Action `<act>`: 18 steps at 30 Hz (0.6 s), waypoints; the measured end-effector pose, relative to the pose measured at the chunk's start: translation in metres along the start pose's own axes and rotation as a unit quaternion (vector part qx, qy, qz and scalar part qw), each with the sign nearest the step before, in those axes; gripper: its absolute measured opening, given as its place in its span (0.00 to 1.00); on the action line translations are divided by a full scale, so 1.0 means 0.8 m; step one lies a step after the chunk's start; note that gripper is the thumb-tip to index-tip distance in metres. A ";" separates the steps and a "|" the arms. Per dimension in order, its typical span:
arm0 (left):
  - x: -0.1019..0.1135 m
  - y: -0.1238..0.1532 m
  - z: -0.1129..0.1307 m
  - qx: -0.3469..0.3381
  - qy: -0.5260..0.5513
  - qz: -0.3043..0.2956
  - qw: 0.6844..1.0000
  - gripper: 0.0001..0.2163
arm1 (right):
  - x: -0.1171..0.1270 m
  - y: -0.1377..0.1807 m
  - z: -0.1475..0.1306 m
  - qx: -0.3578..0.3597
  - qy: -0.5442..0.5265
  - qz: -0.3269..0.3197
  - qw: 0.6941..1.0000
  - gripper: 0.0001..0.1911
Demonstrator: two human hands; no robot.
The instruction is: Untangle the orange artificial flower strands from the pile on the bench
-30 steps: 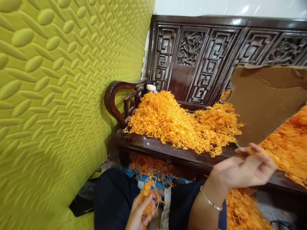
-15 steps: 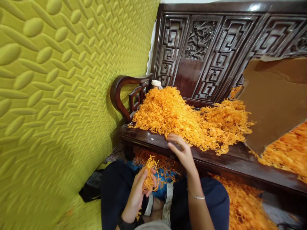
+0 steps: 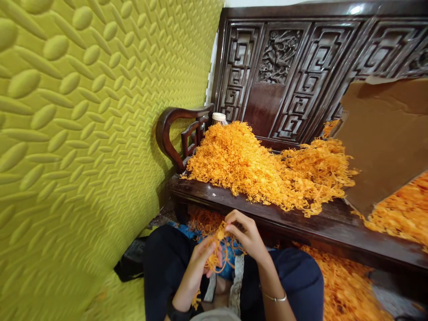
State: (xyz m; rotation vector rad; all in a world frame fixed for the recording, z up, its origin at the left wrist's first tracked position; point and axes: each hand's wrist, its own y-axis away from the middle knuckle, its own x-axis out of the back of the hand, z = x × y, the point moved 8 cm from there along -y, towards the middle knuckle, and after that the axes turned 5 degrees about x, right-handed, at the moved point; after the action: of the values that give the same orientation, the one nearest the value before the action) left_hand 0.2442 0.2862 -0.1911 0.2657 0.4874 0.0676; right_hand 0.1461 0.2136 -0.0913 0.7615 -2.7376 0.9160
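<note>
My left hand [image 3: 201,255] is closed round a small bunch of orange knotted cords [image 3: 214,261] above my lap. The thumb and fingers of my right hand [image 3: 245,232] pinch the upper end of that same bunch. Loose strands hang below both hands. On the dark wooden bench in front of me lies a large heap of orange knotted cords [image 3: 237,160]. More loose orange cords [image 3: 207,223] rest on blue plastic [image 3: 228,268] between my knees, partly hidden by my hands.
The carved bench [image 3: 301,223] has a curved armrest [image 3: 163,133] at left. A white-capped container [image 3: 219,117] stands behind the heap. A cardboard sheet [image 3: 384,142] leans at right, beside more orange cords [image 3: 404,214]. Another orange pile [image 3: 341,281] lies under the bench. Yellow textured padding [image 3: 83,111] covers the left.
My right hand has come back from the edge of the heap, down and towards my lap, and now grips the bunch's upper end. My left hand has kept hold, shifting slightly right.
</note>
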 end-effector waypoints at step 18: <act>0.023 0.014 -0.035 0.030 0.031 0.080 0.996 0.20 | 0.204 0.051 -0.083 0.299 0.038 0.633 0.713 0.08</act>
State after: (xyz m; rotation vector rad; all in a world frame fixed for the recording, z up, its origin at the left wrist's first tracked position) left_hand 0.2472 0.3063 -0.2203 0.3620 0.5298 0.2176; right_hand -0.0154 0.2132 -0.0107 -1.3736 -2.5562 1.9601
